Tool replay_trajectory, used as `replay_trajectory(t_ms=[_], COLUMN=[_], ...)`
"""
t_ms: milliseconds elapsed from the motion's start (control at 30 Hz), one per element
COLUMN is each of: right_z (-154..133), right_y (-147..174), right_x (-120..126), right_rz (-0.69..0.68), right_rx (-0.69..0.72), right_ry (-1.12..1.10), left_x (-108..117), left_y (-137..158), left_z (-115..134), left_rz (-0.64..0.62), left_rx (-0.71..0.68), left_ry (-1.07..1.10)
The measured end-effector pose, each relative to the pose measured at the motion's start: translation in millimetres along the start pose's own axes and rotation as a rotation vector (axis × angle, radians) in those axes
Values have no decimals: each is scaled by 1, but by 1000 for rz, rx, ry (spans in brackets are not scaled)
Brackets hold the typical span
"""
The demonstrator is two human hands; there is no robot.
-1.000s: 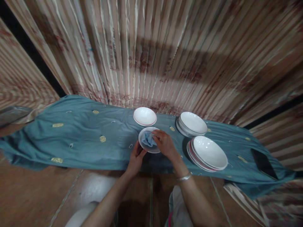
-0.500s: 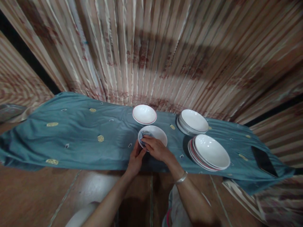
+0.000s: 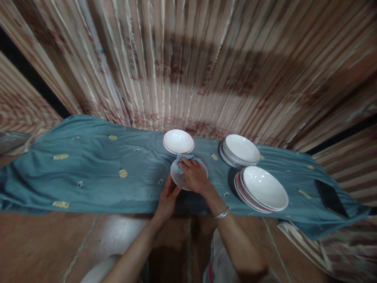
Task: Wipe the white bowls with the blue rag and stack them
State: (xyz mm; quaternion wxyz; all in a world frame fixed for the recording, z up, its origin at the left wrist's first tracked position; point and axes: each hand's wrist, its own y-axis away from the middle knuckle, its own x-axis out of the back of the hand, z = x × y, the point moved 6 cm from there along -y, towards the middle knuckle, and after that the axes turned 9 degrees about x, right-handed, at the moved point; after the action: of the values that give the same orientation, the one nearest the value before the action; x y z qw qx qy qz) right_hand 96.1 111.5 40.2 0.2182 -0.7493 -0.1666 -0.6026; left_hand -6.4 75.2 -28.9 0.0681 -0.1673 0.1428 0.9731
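Near the middle of a long table, a shallow, round, glossy white bowl [image 3: 180, 179] is held between two bare hands; whether its base touches the table cannot be told. At seven o'clock on the bowl, the left hand [image 3: 167, 199] grips the rim, its thumb near the edge and its other fingers partly hidden by the bowl. Reaching in from about five o'clock, the right hand [image 3: 193, 175] presses a crumpled light-blue cloth [image 3: 180, 158] with bent fingers against the bowl's far side, near eleven o'clock. A shiny silver-coloured bracelet [image 3: 222, 213] circles the right wrist.

Just beyond the bowl, between eleven and twelve o'clock, sits a round white bowl with a thin red rim [image 3: 178, 141]. At two o'clock stands a stack of glossy white bowls with a dark rim line [image 3: 241, 150]. Slightly past three o'clock is a second white stack with red edging [image 3: 262, 189], and farther out that way lies a flat black rectangular object like a phone [image 3: 331, 197].

Under everything spreads a teal fabric cover with yellow pineapple-like motifs [image 3: 97, 173]. Across twelve o'clock hangs a pleated beige curtain with reddish-brown print [image 3: 188, 70].
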Motion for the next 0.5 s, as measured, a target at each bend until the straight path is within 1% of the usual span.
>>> replay_trajectory(t_ms=[167,300,400,500], right_z=[11,18,21,21], right_y=[7,16,24,30], right_x=[6,11,16,16], right_rz=[-14,-38,-60,-132], right_rx=[-113,-179,-194,-171], right_ry=[190,280,310,313], left_x=[-2,-2,-2,-2], left_y=[0,1,0,-1], left_z=[3,3,2,0], left_rz=[-5,-7,-10,-17], left_rx=[-2,-1,-4,-6], left_ry=[32,24,36,38])
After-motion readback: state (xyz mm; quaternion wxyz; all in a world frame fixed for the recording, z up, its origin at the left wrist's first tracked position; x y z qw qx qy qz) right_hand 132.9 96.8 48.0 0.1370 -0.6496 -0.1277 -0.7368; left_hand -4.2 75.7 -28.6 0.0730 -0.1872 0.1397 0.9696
